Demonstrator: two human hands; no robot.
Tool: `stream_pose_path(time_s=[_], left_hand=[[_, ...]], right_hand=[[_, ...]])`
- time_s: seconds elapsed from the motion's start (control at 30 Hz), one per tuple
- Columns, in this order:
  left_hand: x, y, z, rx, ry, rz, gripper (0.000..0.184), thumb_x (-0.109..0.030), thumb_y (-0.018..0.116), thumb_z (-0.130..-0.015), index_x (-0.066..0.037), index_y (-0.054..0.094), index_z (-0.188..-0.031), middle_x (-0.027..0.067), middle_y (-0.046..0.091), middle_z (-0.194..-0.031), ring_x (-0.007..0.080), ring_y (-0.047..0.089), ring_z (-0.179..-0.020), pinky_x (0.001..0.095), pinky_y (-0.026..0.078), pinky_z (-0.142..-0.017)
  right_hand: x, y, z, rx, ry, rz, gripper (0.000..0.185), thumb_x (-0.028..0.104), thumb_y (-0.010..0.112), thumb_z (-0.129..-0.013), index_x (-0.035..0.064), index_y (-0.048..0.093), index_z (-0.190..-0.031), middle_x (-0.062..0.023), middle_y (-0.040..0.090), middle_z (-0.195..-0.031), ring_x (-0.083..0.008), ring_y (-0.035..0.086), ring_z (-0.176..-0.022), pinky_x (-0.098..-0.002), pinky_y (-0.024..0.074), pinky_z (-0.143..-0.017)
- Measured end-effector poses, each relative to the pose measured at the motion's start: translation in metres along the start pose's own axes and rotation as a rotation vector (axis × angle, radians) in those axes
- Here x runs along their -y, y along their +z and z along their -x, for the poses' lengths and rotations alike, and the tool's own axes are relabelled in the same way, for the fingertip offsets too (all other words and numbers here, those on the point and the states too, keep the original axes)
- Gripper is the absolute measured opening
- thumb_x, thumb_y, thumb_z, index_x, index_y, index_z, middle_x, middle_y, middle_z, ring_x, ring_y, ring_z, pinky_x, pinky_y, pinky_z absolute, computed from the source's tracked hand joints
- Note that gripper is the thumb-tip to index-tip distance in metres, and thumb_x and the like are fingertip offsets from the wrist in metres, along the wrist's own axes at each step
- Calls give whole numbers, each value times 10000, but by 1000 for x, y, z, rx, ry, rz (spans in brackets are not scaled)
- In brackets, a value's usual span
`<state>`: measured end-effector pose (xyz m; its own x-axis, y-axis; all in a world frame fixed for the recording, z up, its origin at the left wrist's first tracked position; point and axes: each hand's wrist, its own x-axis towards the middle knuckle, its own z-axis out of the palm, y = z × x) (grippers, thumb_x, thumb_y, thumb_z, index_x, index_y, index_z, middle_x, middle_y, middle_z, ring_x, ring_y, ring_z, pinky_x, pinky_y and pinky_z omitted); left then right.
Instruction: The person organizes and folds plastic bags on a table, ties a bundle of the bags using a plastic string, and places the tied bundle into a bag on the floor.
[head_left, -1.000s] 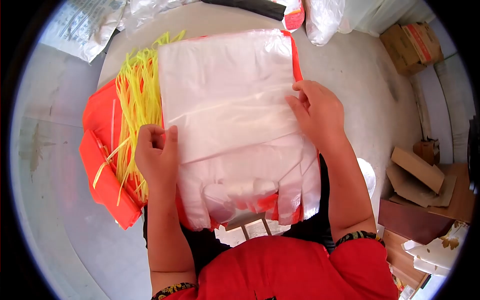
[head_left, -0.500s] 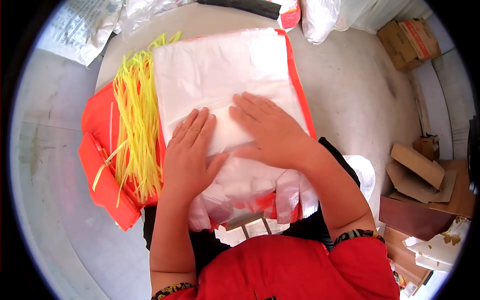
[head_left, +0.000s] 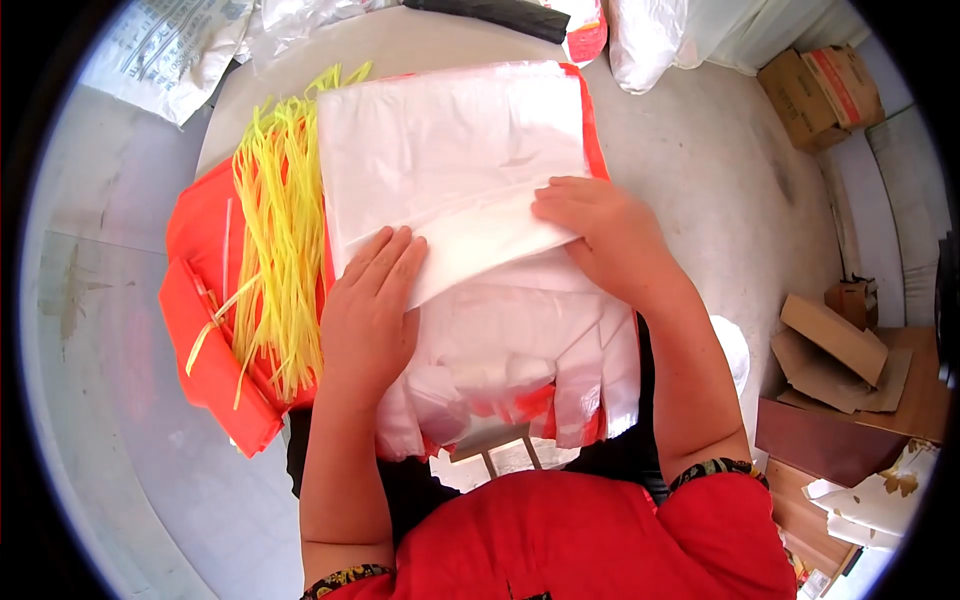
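Note:
A stack of clear and whitish plastic bags (head_left: 450,140) lies in front of me, with red plastic showing along its right edge and cut handles at the near end. Across its middle runs a folded white band (head_left: 490,245). My left hand (head_left: 370,315) rests flat on the left end of the band, fingers extended. At the band's right end, my right hand (head_left: 605,235) has its fingers bent and pressed together on the plastic; the thumb is partly hidden beneath. Beside the stack, on the left, a bundle of yellow strips (head_left: 275,230) lies over red plastic bags (head_left: 205,240).
A black roll (head_left: 490,17) and a white bag (head_left: 648,40) are at the far side of the grey table (head_left: 700,170). Printed plastic sacks (head_left: 165,50) lie at the far left. Cardboard boxes (head_left: 815,95) and an opened carton (head_left: 835,350) stand at the right.
Since half a second ago, my hands have moved apart, the right one toward the stack's right edge with its fingers now bent. A folded white band now shows clearly between them.

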<state>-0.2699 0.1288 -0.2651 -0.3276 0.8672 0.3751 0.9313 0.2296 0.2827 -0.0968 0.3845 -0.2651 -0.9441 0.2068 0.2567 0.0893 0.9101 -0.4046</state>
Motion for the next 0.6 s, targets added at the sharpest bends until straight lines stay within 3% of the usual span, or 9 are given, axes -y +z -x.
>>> stream_pose_path(time_s=[0.07, 0.17, 0.23, 0.3, 0.4, 0.47, 0.6], left_hand=[[1, 1, 1, -53, 7, 8, 541, 39, 609, -771, -12, 654, -1308, 182, 687, -1310, 388, 643, -1233, 458, 526, -1033], [-14, -15, 6, 7, -218, 200, 407, 23, 579, -883, -13, 667, -1278, 146, 737, -1201, 340, 708, -1100, 430, 559, -938], [-29, -27, 8, 20, -541, 742, 323, -29, 559, -959, -3, 672, -1261, 108, 743, -1149, 287, 717, -1042, 411, 560, -901], [-43, -23, 13, -58, -856, 1386, 309, -109, 540, -1037, 16, 639, -1301, 67, 715, -1156, 208, 689, -1069, 379, 549, -924], [-49, -14, 12, -46, -1035, 1886, 365, -90, 548, -1018, 24, 587, -1363, 98, 689, -1231, 226, 666, -1131, 384, 529, -982], [-54, -12, 10, 30, -1072, 1852, 464, -89, 551, -1009, 12, 498, -1459, 124, 630, -1339, 230, 620, -1213, 381, 508, -1026], [-57, -7, 11, 187, -1046, 1778, 578, -73, 554, -994, -9, 395, -1547, 141, 585, -1405, 244, 596, -1274, 422, 507, -1054]], right_hand=[[4, -6, -1, -129, 92, -48, 466, -64, 709, -832, 52, 696, -1284, -132, 675, -1364, -349, 624, -1281, -429, 490, -1093], [19, -11, -14, -458, 235, -405, 458, 139, 680, -988, 66, 585, -1430, -105, 611, -1455, -310, 583, -1336, -440, 453, -1132], [30, -7, -21, -628, 253, -1065, 595, 369, 576, -1042, 83, 420, -1541, -143, 590, -1464, -297, 602, -1306, -406, 456, -1113], [39, -4, -19, -633, 302, -1855, 828, 598, 423, -1074, 105, 110, -1662, -172, 493, -1545, -297, 629, -1221, -388, 476, -1072], [48, 13, -15, -237, 360, -2068, 801, 561, 427, -1083, 123, 109, -1675, -170, 470, -1562, -290, 602, -1233, -387, 490, -1049], [57, 15, -18, -88, 555, -1761, 778, 403, 503, -1080, 124, 94, -1680, -175, 457, -1549, -248, 543, -1310, -377, 491, -1046], [63, 29, -17, -98, 560, -1415, 853, 198, 619, -1020, 121, 82, -1678, -147, 464, -1527, -214, 523, -1319, -348, 484, -1049]])
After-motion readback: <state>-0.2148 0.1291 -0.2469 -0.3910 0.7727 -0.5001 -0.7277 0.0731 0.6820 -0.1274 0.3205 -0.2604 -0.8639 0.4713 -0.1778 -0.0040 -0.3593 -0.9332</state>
